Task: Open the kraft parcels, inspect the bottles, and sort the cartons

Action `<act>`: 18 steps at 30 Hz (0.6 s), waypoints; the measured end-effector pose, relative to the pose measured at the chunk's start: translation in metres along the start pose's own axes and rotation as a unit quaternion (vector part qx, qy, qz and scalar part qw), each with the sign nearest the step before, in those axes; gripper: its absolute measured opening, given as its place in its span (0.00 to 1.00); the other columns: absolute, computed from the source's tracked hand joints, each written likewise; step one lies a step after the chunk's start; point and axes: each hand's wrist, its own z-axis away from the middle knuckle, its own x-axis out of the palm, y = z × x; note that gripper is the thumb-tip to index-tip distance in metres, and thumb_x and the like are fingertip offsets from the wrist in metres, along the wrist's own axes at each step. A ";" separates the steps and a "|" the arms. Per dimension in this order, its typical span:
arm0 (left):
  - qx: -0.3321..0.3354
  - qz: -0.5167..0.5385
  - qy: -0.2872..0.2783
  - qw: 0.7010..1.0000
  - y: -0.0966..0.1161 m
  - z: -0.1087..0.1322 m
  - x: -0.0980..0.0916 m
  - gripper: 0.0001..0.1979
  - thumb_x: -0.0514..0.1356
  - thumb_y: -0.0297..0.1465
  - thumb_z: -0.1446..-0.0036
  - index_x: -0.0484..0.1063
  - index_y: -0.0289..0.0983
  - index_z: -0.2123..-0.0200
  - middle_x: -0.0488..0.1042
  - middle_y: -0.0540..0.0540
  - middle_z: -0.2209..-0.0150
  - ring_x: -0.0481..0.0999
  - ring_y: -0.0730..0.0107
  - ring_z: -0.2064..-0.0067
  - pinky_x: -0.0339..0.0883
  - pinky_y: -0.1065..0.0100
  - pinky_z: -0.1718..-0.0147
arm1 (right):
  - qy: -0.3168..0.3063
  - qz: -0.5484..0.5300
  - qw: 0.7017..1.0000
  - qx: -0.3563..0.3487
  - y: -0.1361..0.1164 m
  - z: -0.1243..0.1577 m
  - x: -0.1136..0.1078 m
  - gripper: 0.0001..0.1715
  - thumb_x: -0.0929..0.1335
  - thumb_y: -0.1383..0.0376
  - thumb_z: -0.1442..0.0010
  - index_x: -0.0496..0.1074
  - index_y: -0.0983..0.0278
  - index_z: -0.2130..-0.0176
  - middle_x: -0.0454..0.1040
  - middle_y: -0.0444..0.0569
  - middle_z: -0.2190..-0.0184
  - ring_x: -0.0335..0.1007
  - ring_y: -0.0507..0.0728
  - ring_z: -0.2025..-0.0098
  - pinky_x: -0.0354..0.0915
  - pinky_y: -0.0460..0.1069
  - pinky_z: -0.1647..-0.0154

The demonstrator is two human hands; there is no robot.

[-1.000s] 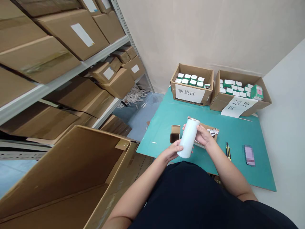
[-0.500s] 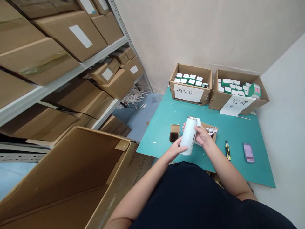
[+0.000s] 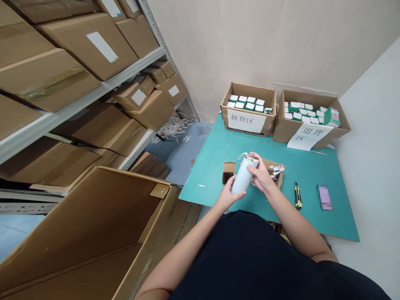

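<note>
Since the frame half a second back, I see the white bottle (image 3: 243, 178) has sunk a little, and the right grip (image 3: 261, 176) has slid from the bottle's side up to its top. That grip, a bare hand, is clamped there, with fingers curled over the metal rim and the wrist bent inward. The left grip (image 3: 226, 196) is closed around the bottle's lower end from below, its forearm running back to the dark-clothed body. The bottle is held tilted in the air over the near part of the teal table (image 3: 218, 146), just beside a small open carton (image 3: 229, 171). A utility knife (image 3: 297, 195) lies to the right of the hands. Two labelled cartons (image 3: 248, 121) of small boxes stand at the table's far edge. A big open carton (image 3: 93, 225) sits at the lower left under the shelf (image 3: 78, 104).
</note>
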 end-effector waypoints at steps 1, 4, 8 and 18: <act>-0.002 -0.001 0.002 1.000 -0.001 0.000 -0.001 0.47 0.77 0.49 0.66 0.69 0.39 0.42 0.73 0.37 0.41 0.70 0.44 0.40 0.65 0.52 0.43 | -0.002 0.003 1.000 0.000 0.000 0.000 0.001 0.46 0.82 0.52 0.57 0.65 0.52 0.43 0.74 0.49 0.42 0.72 0.63 0.44 0.73 0.56 0.47; -0.048 0.086 -0.073 0.992 -0.003 0.003 -0.008 0.45 0.76 0.49 0.62 0.69 0.38 0.42 0.76 0.37 0.45 0.74 0.45 0.44 0.68 0.54 0.48 | -0.053 0.024 0.998 0.030 -0.005 0.001 -0.001 0.44 0.80 0.51 0.54 0.66 0.53 0.42 0.73 0.50 0.41 0.72 0.63 0.44 0.73 0.55 0.48; -0.081 0.181 -0.129 0.972 -0.012 0.008 -0.017 0.46 0.77 0.47 0.63 0.70 0.38 0.41 0.78 0.36 0.48 0.77 0.47 0.48 0.68 0.57 0.52 | -0.112 0.085 0.989 0.046 -0.016 -0.002 -0.007 0.39 0.79 0.50 0.49 0.69 0.54 0.42 0.73 0.50 0.40 0.71 0.62 0.43 0.72 0.54 0.46; -0.089 0.179 -0.127 0.972 -0.023 0.011 -0.031 0.43 0.78 0.44 0.65 0.74 0.38 0.43 0.79 0.38 0.47 0.77 0.50 0.47 0.67 0.57 0.49 | -0.182 0.219 0.958 0.033 -0.028 -0.006 -0.001 0.40 0.79 0.55 0.48 0.70 0.54 0.39 0.72 0.50 0.38 0.68 0.64 0.37 0.65 0.59 0.37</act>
